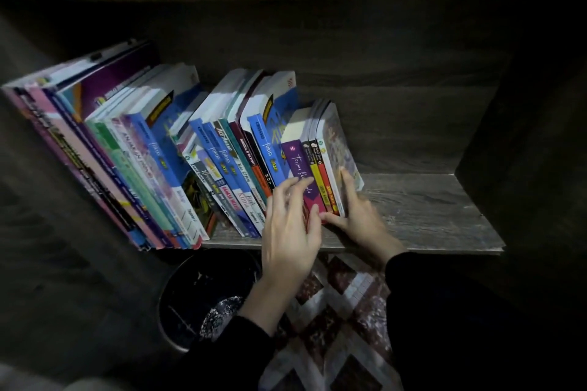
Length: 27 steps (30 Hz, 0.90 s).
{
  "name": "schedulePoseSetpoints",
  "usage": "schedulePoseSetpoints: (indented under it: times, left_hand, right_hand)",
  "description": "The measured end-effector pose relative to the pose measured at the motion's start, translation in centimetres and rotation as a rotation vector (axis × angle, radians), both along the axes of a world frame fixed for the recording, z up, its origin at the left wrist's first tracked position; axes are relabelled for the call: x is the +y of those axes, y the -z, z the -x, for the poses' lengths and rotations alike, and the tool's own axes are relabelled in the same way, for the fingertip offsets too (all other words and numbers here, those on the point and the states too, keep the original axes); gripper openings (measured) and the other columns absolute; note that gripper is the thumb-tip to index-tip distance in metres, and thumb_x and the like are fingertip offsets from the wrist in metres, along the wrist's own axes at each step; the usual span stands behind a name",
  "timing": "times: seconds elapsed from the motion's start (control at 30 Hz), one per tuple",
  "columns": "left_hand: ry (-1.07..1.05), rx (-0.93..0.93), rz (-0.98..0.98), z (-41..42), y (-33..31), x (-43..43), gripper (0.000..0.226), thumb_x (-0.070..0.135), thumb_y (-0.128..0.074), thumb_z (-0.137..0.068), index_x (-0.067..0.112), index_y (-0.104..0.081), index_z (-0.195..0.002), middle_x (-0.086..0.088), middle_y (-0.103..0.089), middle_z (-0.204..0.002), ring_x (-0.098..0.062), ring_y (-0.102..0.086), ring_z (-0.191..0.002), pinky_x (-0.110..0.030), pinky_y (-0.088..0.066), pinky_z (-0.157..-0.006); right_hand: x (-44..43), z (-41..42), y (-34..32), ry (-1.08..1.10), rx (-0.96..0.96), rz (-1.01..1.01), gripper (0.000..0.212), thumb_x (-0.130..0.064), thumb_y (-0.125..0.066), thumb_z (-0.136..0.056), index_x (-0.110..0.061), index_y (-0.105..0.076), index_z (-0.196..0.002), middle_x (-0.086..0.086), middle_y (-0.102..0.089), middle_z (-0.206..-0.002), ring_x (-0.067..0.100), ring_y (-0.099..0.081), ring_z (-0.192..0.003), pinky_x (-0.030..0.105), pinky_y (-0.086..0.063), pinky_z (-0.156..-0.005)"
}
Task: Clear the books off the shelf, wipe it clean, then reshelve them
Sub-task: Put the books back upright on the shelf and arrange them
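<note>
On the head camera I see the books (203,152) leaning in a row on the wooden shelf (428,209). My left hand (289,232) touches the purple book (298,165), fingers spread apart. My right hand (359,216) pinches the thin books (320,168) beside it.

Bare shelf (428,209) right of centre lies open to me; leaning books (158,152) fill the left, side panel (514,143) walls the right edge.
</note>
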<state>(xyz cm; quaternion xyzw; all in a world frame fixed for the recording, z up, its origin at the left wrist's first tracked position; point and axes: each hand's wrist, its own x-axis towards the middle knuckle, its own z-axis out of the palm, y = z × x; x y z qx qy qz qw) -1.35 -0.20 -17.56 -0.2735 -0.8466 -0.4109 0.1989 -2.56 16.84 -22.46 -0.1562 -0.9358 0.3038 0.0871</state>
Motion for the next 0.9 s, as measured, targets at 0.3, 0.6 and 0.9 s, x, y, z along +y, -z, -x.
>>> schedulePoseSetpoints:
  times: [0.3, 0.6, 0.9]
  left_hand:
    - [-0.244, 0.078, -0.116, 1.7, -2.6, -6.3, 0.026, 0.013, -0.052, -0.085, 0.012, -0.061, -0.109, -0.007, -0.055, -0.107, -0.023, -0.051, -0.104, -0.015, -0.028, -0.085]
    - [-0.283, -0.028, 0.193, 5.3, -5.2, -10.3, 0.063, 0.002, -0.051, -0.087, 0.012, -0.031, -0.146, -0.007, -0.024, -0.153, -0.029, -0.035, -0.132, -0.038, -0.035, -0.102]
    - [-0.228, -0.069, 0.271, 5.9, -6.2, -9.8, 0.064, 0.002, -0.043, -0.089, 0.008, -0.021, -0.149, -0.004, -0.023, -0.154, -0.027, -0.030, -0.131, -0.031, -0.026, -0.107]
  right_hand:
    - [-9.2, 0.6, -6.0, 0.163, 0.745, -0.081, 0.066, -0.047, -0.048, -0.090, -0.013, -0.035, -0.145, 0.020, -0.044, -0.136, 0.035, -0.041, -0.125, 0.048, -0.035, -0.103]
    - [-15.5, 4.3, -13.1, -0.247, 0.656, -0.637, 0.055, -0.039, -0.051, -0.091, -0.033, -0.040, -0.144, 0.010, -0.038, -0.149, 0.035, -0.032, -0.137, 0.061, -0.028, -0.104]
    - [-14.5, 4.6, -13.2, -0.240, 0.580, -0.682, 0.053, -0.028, -0.057, -0.086, -0.027, -0.045, -0.138, 0.007, -0.050, -0.133, 0.032, -0.041, -0.127, 0.055, -0.042, -0.095]
